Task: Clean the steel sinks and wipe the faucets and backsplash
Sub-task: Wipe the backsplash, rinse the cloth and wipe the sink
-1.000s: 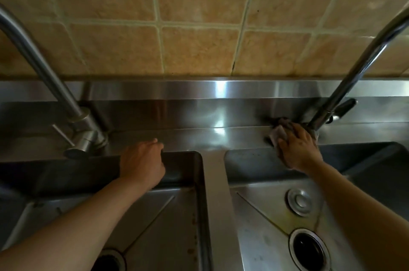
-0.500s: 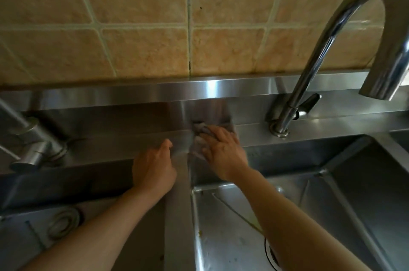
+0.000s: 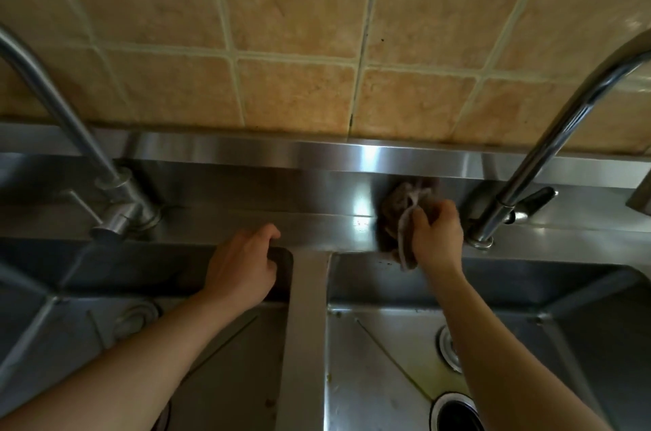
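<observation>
My right hand grips a crumpled brownish cloth and holds it against the steel backsplash, just left of the right faucet. My left hand rests on the back rim of the left sink, fingers curled over the edge, holding nothing. The left faucet stands at the far left on the steel ledge. The right sink lies below my right forearm, with yellowish stains on its floor and an open drain.
Beige wall tiles with pale grout rise above the steel strip. A steel divider separates the two sinks. A round overflow fitting sits on the right sink floor, partly behind my arm.
My right hand has moved the cloth rightward along the backsplash and up, from the middle toward the right faucet, and now bunches it. The view has swung back left. My left hand stays on the rim.
</observation>
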`<move>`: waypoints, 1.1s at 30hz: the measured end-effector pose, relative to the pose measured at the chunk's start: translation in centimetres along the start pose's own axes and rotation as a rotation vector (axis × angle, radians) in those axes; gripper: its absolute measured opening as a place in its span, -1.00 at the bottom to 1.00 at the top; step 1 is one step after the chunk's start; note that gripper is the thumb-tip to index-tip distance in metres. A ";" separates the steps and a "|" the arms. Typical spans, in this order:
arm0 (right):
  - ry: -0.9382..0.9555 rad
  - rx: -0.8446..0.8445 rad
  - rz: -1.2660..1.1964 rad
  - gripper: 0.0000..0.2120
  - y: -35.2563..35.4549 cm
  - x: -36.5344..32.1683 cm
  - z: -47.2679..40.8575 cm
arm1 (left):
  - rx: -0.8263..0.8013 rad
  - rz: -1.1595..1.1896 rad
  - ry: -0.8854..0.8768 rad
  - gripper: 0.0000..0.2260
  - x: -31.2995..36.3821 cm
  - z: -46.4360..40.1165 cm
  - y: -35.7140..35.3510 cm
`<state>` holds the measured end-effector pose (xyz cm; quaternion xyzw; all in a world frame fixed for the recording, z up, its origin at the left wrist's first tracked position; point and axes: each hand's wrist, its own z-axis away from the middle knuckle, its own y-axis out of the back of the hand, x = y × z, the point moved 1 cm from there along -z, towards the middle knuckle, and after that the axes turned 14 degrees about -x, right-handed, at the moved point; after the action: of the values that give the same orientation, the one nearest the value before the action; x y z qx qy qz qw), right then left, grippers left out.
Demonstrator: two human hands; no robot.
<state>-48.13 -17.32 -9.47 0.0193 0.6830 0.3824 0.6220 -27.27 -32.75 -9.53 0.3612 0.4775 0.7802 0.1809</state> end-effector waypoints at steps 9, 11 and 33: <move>0.204 -0.051 0.687 -0.58 -2.2 0.9 1.6 | 0.016 -0.022 -0.027 -0.68 -2.4 0.0 -0.1; 0.097 -0.118 0.689 -0.52 -2.3 1.7 1.7 | 0.041 -0.030 -0.027 -0.66 -2.6 0.1 0.1; -0.153 -0.029 0.456 -0.57 -4.4 -0.8 0.0 | 0.053 -0.206 0.008 -0.55 -8.8 -0.5 1.7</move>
<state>-45.94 -20.83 -11.20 0.1929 0.6063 0.5202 0.5697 -21.62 -39.37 -11.61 0.3116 0.5332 0.7462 0.2486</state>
